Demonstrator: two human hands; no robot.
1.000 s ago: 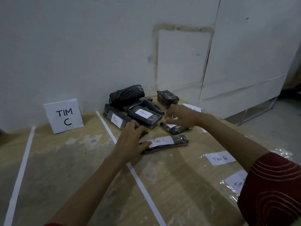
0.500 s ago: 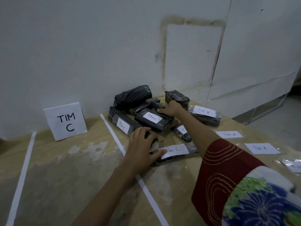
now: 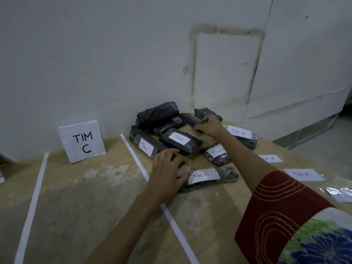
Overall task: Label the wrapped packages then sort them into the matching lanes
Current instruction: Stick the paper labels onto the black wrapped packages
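Head: left hand [image 3: 167,168] touches labelled package [image 3: 209,177]; right hand [image 3: 211,126] grips dark package [image 3: 189,118].

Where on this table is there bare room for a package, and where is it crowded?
Bare: the lane between the left tape line and the right tape line, in front of the TIM C sign; also the tabletop this side of the near Tim C package. Crowded: the package pile by the wall, and the loose labels at the right edge.

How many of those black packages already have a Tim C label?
3 clearly: the long package beside the tape line, the middle package right of it, the near package at the left hand. A fourth label is half hidden by the right forearm.
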